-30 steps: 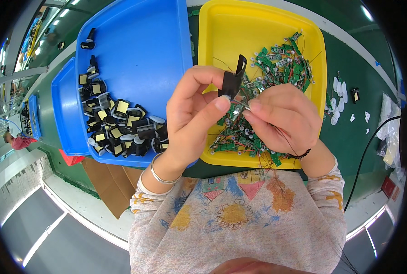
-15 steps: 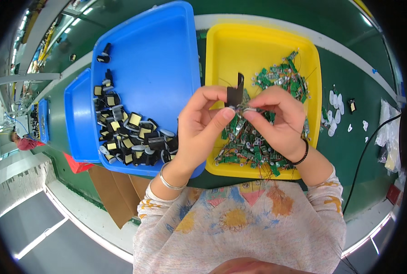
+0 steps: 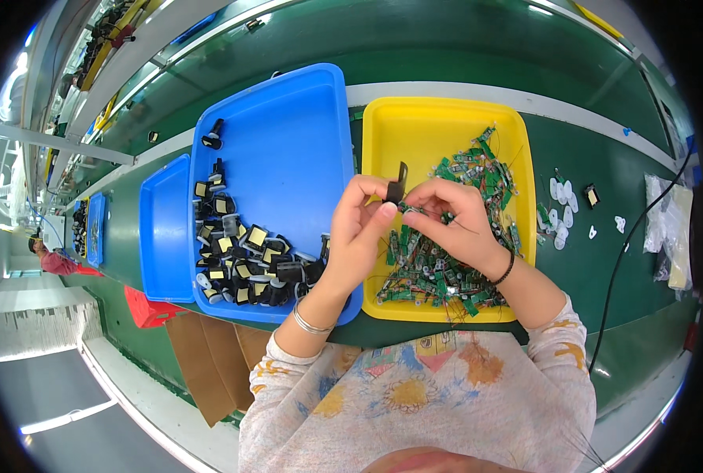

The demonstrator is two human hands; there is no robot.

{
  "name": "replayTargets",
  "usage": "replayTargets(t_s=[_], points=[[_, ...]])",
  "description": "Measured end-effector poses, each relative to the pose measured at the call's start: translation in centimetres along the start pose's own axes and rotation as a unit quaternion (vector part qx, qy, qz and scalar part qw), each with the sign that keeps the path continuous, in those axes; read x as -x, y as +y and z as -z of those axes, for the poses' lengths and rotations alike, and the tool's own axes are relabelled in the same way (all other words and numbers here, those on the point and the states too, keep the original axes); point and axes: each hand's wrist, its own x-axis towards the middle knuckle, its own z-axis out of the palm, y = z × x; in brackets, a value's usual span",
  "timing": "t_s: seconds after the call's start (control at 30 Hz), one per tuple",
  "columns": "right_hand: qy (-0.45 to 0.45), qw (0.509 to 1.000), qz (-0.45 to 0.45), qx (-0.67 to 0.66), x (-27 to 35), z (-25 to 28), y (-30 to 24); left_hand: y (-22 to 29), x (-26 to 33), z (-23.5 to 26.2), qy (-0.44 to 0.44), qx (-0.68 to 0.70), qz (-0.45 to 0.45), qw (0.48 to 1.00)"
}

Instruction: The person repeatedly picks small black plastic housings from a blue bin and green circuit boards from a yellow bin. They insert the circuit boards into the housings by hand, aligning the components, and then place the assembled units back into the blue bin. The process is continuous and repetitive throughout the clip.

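Note:
Over the yellow tray's left side, my left hand (image 3: 359,229) pinches a black plastic housing (image 3: 397,186) with a bent upright arm. Close beside it, my right hand (image 3: 460,221) grips a small green circuit board (image 3: 416,210) with thin wires between thumb and fingers. The board meets the lower end of the housing; whether it sits inside it I cannot tell. Below both hands, the yellow tray (image 3: 383,126) carries a heap of green circuit boards (image 3: 446,272) with wires. To the left, the blue tray (image 3: 288,118) contains many black housings with pale yellow pads (image 3: 245,264).
Several white oval pieces (image 3: 563,201) and a black part (image 3: 591,195) lie right of the yellow tray. Farther right are clear plastic bags (image 3: 667,229) and a black cable (image 3: 623,248). A second blue tray (image 3: 162,236), a red bin (image 3: 148,307) and cardboard (image 3: 202,363) stand left. A person (image 3: 56,262) is far left.
The view has tilted, so the trays appear lower. My hands stay together, still pinching the housing and the board; the board and its wires now show more clearly at my right fingertips.

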Motion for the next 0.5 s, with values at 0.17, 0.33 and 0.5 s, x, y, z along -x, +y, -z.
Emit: replayTargets(t_s=[0.17,0.33,0.5], points=[[0.006,0.985,-0.046,-0.169,-0.4,0.0,0.6,0.2,-0.8,-0.7,0.014,-0.009,0.0,1.0],[-0.013,0.963,-0.073,-0.26,-0.2,0.4,0.9,-0.8,-0.9,-0.6,0.034,-0.074,-0.031,0.996],[0.004,0.959,-0.088,-0.268,-0.3,0.1,1.0,0.1,-0.8,-0.2,0.089,0.022,0.012,0.996]])
